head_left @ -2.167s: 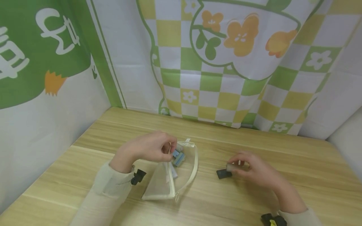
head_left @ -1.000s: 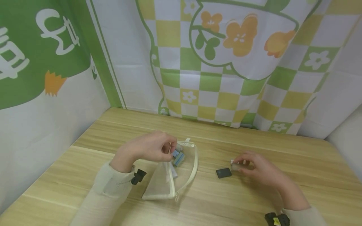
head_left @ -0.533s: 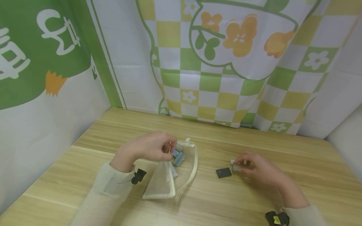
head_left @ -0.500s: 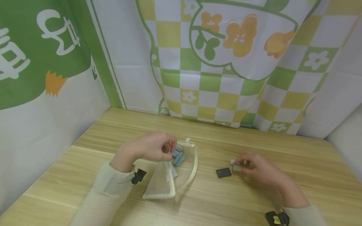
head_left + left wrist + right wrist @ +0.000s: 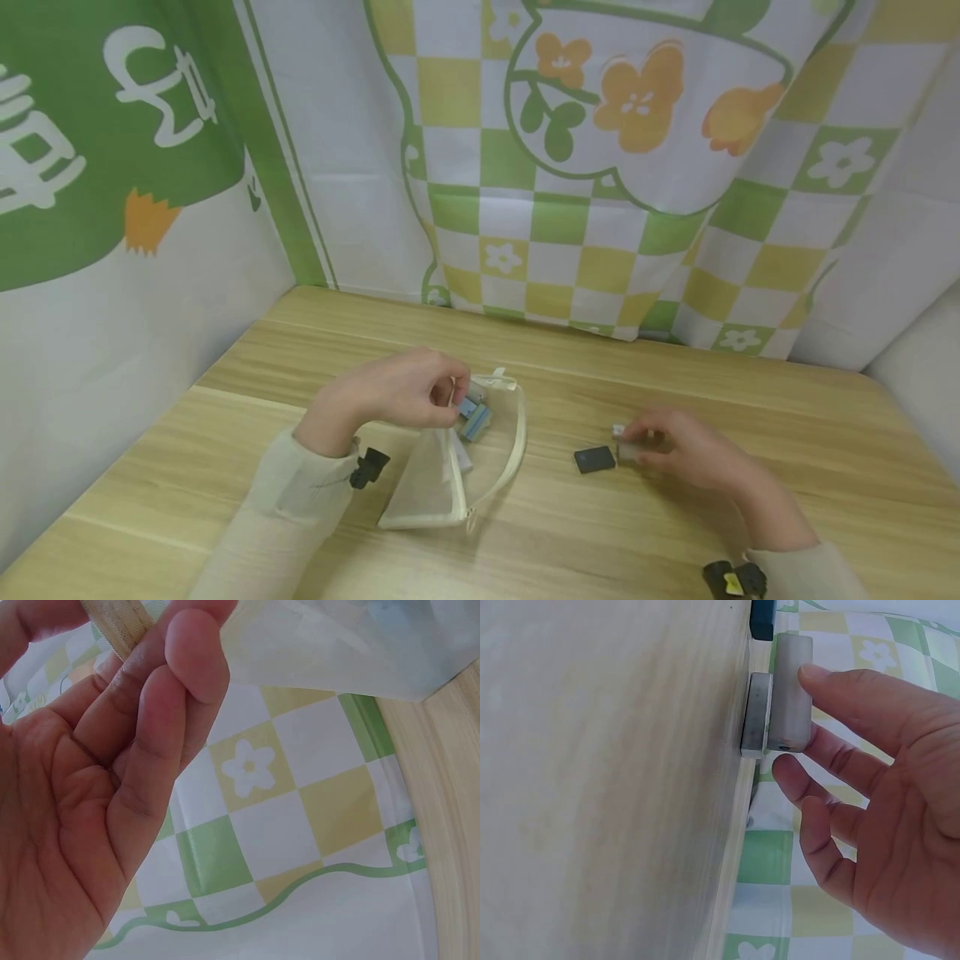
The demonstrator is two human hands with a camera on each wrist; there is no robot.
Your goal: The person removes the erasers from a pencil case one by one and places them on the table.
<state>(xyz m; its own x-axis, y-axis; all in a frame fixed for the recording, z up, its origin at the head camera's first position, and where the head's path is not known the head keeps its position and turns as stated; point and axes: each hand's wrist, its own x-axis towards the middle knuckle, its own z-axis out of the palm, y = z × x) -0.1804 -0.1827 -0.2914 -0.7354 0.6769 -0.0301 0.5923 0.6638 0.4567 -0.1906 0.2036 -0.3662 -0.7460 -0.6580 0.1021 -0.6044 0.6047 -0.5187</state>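
Note:
My left hand [image 5: 405, 390] pinches the zipper edge of a cream see-through mesh pouch [image 5: 420, 496], holding its mouth apart. Through the mesh show blue-grey small blocks [image 5: 476, 422] and a whitish piece [image 5: 461, 457]. In the left wrist view the zipper tape [image 5: 120, 626] runs between the fingers. My right hand [image 5: 686, 450] holds a small pale grey block [image 5: 790, 694] between thumb and fingers, low over the table. Right beside it in the right wrist view is a flatter grey block [image 5: 756, 716]. A black flat rectangular piece [image 5: 594, 459] lies just left of the right hand.
The wooden table [image 5: 555, 542] reaches back to a printed checked cloth [image 5: 555, 217]. Another cloth [image 5: 217, 258] hangs along the left side. A dark wrist camera [image 5: 369, 468] sits on the left sleeve.
The right hand has shifted slightly right with the pale grey block, away from the black piece, and its fingertips sit a little farther back. The left hand and pouch have stayed put.

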